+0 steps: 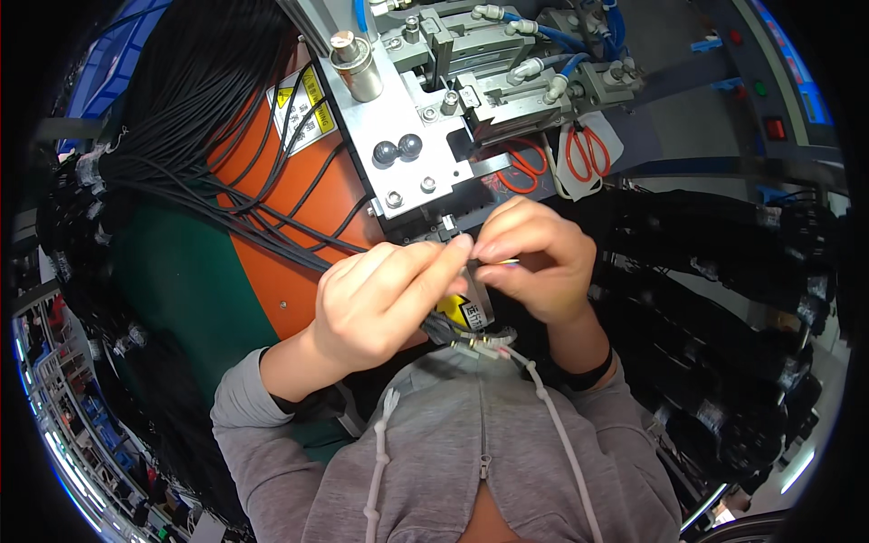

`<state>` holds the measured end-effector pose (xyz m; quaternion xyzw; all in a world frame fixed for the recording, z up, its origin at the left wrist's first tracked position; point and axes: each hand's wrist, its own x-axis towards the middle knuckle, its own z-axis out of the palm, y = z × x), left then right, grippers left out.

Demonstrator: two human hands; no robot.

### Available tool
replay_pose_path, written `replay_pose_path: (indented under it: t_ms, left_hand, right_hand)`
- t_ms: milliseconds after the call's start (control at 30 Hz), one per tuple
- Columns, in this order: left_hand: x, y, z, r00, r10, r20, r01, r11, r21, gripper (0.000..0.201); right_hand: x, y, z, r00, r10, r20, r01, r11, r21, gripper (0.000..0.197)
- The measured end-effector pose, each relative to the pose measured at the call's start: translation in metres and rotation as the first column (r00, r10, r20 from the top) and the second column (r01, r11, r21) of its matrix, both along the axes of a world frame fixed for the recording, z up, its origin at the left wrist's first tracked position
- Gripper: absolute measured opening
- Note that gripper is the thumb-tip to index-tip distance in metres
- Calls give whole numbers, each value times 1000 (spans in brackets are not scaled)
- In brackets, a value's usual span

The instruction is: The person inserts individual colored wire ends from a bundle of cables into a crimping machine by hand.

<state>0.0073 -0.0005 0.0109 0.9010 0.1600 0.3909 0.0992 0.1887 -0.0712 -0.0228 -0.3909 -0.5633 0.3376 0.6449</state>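
Note:
In front of the machine my two hands meet, fingertips almost touching. My left hand [376,294] is closed in a pinch on a thin black cable, most of which its fingers hide. My right hand [543,258] pinches the same cable's end, where thin light-coloured wires [509,263] show between thumb and forefinger. Just beyond the fingertips is a small metal fixture [447,223] at the machine's near edge. Below my hands, close to my body, lies a bunch of cables with pale ends [482,346].
The machine's metal plate [398,136] carries two black knobs and pneumatic cylinders with blue hoses. Many black cables [195,109] spread over an orange surface [272,271] at left. Red-handled scissors [588,152] lie beyond my right hand. Black cable bundles [706,308] hang at right.

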Motion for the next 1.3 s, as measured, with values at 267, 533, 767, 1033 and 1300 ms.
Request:
replay_pose_path:
  t_ms: [267,533,767,1033,1300]
  left_hand:
    - [-2,-1,-7,1000,0,25,4,982,-187,18]
    - [-3,-3,-11,999,-8,-32,2,982,-187,17]
    - [-5,-4,-1,973,45,-226,-59,996,-59,26]
    - [-3,-3,-11,986,47,-161,-42,999,32,36]
    - [-2,-10,-17,908,139,-395,-111,989,92,36]
  right_hand:
    - [-15,6,6,946,-214,242,197,976,92,16]
    - [-18,4,3,987,-149,-59,137,975,-177,11]
    - [-2,3,16,886,-184,426,222,974,-42,12]
    - [13,3,-3,993,88,-84,-117,884,-453,9]
    - [-2,13,-15,867,-155,473,257,953,-159,8]
